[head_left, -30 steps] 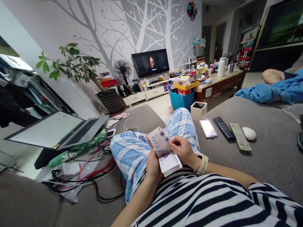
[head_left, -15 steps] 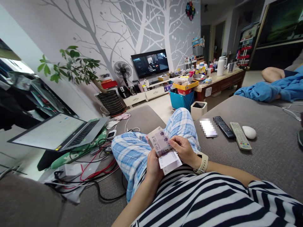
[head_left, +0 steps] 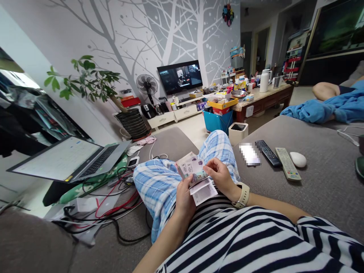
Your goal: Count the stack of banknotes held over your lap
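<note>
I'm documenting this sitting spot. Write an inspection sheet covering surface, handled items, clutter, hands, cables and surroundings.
Surface: grey woven-fabric seat
Handled items: purple-grey printed paper banknotes, marked 5
Clutter: open silver laptop, long black plastic remote, long pale plastic remote, white oval object
Hands: left hand grips the banknotes; right hand at their right edge, pinch unclear
Cables: tangled red, black and white cables near the laptop
Surroundings: lit black television, black round-caged fan, leafy green potted plant, another person's leg, blue cloth
</note>
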Action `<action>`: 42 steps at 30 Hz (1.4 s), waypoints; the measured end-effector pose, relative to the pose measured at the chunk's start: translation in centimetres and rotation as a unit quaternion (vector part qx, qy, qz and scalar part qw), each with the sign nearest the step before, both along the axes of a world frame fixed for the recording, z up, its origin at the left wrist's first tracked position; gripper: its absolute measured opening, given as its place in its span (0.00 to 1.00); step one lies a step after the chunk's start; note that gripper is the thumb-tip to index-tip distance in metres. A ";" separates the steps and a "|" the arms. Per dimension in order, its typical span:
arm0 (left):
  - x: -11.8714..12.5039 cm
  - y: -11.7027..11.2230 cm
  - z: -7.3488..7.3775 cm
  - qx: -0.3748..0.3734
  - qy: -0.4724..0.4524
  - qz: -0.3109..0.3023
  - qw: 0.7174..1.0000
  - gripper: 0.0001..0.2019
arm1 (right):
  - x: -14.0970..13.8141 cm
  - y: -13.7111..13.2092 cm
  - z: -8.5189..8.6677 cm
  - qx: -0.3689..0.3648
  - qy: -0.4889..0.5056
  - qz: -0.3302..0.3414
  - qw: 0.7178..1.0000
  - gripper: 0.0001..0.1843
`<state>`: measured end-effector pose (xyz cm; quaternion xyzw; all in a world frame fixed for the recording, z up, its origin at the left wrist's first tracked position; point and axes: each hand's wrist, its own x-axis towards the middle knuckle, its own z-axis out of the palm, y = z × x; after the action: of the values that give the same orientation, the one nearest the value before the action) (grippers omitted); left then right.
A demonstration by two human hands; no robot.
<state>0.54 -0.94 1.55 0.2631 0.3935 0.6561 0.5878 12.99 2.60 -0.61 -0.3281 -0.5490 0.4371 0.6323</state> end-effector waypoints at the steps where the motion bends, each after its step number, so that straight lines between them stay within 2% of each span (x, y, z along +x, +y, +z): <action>1: 0.0 -0.1 0.1 0.000 -0.003 -0.005 1.000 0.12 | 0.0 0.1 0.0 -0.003 -0.004 0.000 1.000 0.14; 5: 0.2 -0.1 0.0 0.001 -0.011 -0.008 1.000 0.17 | 0.0 -0.1 0.1 0.011 -0.034 -0.005 0.999 0.14; 10: 0.2 0.2 -0.1 -0.006 -0.029 -0.015 0.999 0.12 | 0.1 -0.3 0.2 0.024 -0.054 -0.015 0.998 0.15; 15: 0.3 0.3 -0.1 -0.002 -0.059 -0.006 0.998 0.11 | 0.0 -0.5 0.2 0.039 -0.037 0.006 0.999 0.16; 27: 0.2 0.1 0.0 -0.001 -0.013 0.001 1.000 0.07 | 0.1 -1.1 0.5 0.050 -0.034 0.025 0.998 0.13; 42: 0.3 -0.1 0.2 0.004 0.006 0.006 1.000 0.07 | 0.0 -1.0 0.2 0.047 -0.027 0.032 0.998 0.13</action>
<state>0.84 -1.08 1.78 0.2672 0.3960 0.6595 0.5804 12.97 1.65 -0.38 -0.2917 -0.5966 0.4216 0.6174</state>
